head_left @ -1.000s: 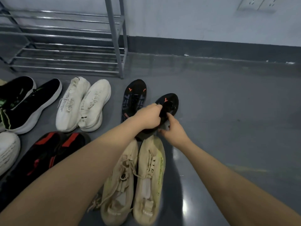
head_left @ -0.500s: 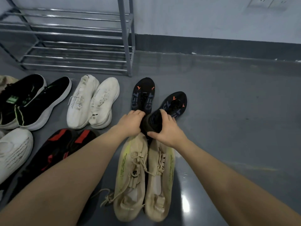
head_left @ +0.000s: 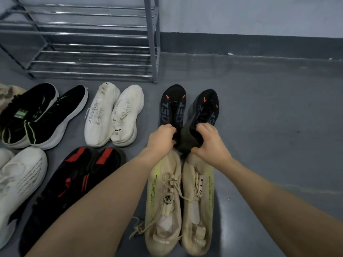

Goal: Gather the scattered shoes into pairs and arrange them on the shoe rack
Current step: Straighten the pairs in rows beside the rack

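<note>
While nothing yet sits on it, a metal shoe rack (head_left: 89, 52) with thin chrome rails stands against the wall at the top left; those spaced rails look likely to let a soft sole sag or tip unless it spans two of them. Below it, on the grey floor (head_left: 269, 117), shoes lie in rough pairs: a black pair with green trim (head_left: 42, 115), a white knit pair (head_left: 113, 114), a black and red pair (head_left: 74, 182), and a beige lace-up pair (head_left: 180, 201) nearest the viewer. Beyond the beige pair lies a black pair with orange marks (head_left: 189, 108), toes pointing at the wall. The left hand (head_left: 161, 140) grips the heel collar of the left shoe, and the right hand (head_left: 209, 143) pinches the heel of the right one. These look light, soft and floppy, so the heel collar seems the firmest hold.
</note>
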`<state>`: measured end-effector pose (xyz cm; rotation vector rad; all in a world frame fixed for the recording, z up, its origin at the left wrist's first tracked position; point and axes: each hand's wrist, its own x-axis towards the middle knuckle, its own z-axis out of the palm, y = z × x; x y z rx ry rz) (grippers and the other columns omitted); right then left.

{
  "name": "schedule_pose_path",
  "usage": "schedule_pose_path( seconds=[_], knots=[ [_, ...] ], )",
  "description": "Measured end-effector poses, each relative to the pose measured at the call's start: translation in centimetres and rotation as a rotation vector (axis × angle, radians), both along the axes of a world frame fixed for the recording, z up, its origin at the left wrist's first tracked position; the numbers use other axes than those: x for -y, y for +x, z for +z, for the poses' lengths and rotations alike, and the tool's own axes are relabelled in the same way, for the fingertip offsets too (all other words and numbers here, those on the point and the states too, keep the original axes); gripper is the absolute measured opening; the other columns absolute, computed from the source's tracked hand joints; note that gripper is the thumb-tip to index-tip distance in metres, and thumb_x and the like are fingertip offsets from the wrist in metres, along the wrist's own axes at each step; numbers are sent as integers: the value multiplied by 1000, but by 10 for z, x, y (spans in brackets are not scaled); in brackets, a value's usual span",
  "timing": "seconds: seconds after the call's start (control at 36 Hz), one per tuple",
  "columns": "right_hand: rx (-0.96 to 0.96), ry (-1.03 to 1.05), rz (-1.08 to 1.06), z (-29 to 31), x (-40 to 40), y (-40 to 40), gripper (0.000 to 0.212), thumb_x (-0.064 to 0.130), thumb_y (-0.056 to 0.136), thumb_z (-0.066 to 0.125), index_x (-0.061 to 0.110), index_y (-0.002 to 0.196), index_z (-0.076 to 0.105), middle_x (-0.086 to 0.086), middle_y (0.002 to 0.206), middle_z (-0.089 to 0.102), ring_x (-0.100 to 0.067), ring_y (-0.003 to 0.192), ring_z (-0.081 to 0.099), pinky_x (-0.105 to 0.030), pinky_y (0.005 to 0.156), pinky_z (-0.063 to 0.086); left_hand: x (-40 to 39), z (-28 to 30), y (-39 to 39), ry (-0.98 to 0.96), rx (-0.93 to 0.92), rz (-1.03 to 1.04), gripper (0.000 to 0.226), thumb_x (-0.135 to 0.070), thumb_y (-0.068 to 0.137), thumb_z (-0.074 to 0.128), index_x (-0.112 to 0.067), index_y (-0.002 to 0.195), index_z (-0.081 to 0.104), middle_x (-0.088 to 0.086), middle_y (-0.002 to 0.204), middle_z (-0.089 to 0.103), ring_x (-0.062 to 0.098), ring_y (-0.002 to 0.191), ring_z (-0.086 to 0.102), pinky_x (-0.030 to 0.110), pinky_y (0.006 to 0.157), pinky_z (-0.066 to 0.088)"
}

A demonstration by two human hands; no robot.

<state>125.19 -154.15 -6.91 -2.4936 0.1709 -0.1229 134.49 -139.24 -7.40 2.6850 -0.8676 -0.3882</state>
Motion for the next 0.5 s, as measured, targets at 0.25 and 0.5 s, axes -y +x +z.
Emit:
schedule_pose_path(
  seconds=[0.25,0.5],
  knots=[
    [-150,43,-18,2,0,24,35,-2,72,63,9,103,51,-4,123,52,-27,140,23,-37,109,32,-13,10,2,47,134,-14,23,-11,94,50,-7,116,54,5,117,50,21,110,43,38,68,47],
    [-139,-116,-128,-14,-3,18,29,4,77,61,19,86,37,2,117,49,-20,127,32,-32,65,41,2,7,-16,55,180,41,18,-11,92,53,-11,109,49,3,113,47,20,109,40,28,60,32]
  ],
)
